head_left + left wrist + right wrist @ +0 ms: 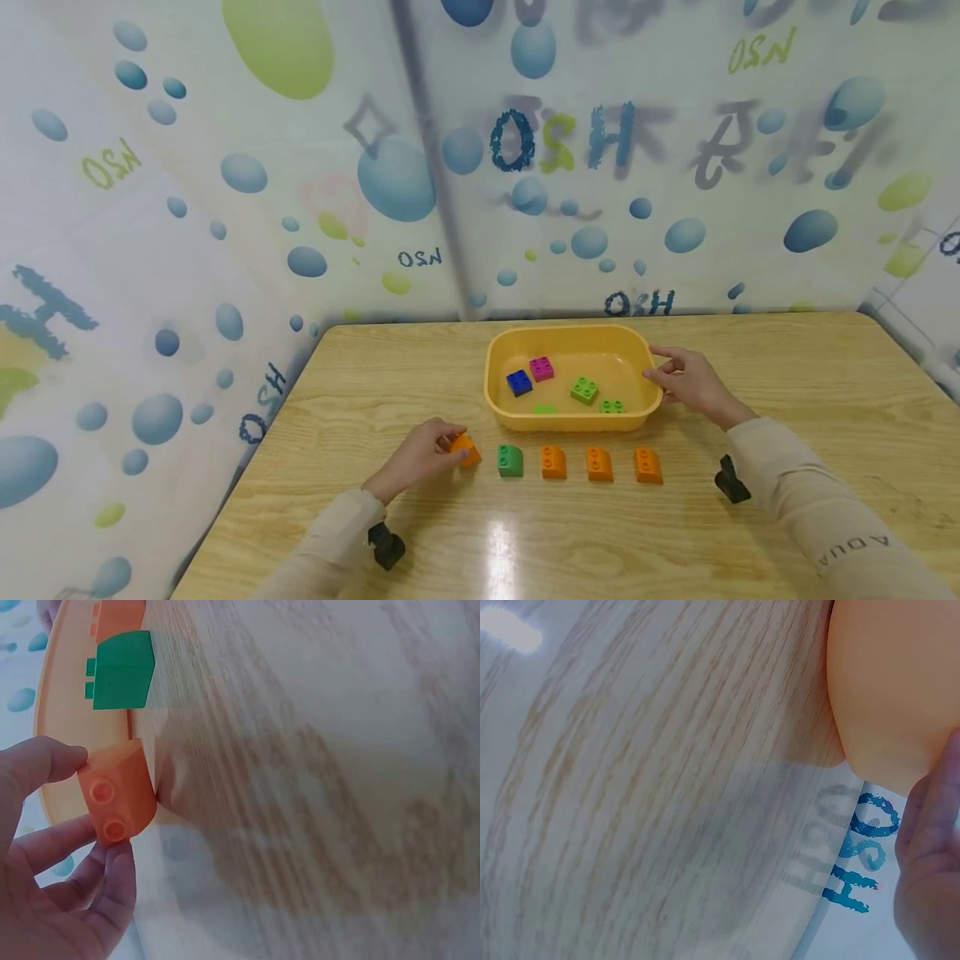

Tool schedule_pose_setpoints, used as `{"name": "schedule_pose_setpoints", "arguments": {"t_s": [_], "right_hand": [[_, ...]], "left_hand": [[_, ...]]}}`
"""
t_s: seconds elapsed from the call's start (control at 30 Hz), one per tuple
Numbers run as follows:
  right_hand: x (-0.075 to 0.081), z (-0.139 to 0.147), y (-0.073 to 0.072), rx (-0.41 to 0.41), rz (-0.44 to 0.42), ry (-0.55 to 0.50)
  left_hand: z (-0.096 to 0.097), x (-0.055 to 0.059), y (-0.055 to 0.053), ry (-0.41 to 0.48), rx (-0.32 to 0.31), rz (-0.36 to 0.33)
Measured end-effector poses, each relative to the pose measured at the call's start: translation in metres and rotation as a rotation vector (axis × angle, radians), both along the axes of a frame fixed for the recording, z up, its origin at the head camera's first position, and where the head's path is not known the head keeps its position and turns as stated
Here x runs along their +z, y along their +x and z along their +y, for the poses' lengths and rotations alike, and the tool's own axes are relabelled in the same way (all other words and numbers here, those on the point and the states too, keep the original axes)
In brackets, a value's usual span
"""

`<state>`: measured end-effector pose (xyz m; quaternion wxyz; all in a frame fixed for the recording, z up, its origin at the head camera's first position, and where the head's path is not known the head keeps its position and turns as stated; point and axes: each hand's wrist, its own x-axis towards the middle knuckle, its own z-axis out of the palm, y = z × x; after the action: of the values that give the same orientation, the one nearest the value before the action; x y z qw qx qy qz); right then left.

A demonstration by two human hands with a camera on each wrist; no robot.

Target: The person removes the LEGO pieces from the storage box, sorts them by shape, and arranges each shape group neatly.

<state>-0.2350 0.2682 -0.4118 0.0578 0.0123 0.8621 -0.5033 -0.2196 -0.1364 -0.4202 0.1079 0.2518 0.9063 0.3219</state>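
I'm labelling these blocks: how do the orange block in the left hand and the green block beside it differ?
Hold: the left hand pinches the orange block, while the green block rests untouched on the table.
Pose: the orange block is tilted; the green block sits flat.
Colour: the orange block is orange, the green block green.
Both show two studs and a curved side.

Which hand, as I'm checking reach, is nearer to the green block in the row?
Left. The left hand pinches an orange block just left of the green block; the right hand is farther off, at the right end of the tray.
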Motion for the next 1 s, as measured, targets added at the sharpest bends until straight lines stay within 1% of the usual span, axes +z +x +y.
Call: {"name": "schedule_pose_setpoints", "arguments": {"t_s": [0.3,0.6,0.7,0.8,1.0], "right_hand": [[-0.001,0.000,-0.001,-0.004,-0.004,0.000],[-0.002,0.000,-0.001,-0.005,-0.005,-0.006],[-0.001,-0.001,0.000,-0.006,-0.008,-0.008],[-0.001,-0.001,0.000,0.000,-0.004,-0.014],[0.000,0.000,0.002,0.010,0.008,-0.018]], "left_hand": [[0.001,0.001,-0.001,-0.040,-0.008,0.031],[0.008,-0.004,-0.002,-0.037,0.026,0.051],[0.011,-0.007,-0.002,-0.029,0.043,0.058],[0.012,-0.010,0.000,-0.017,0.073,0.068],[0.013,-0.011,0.003,0.043,0.132,0.065]]}}
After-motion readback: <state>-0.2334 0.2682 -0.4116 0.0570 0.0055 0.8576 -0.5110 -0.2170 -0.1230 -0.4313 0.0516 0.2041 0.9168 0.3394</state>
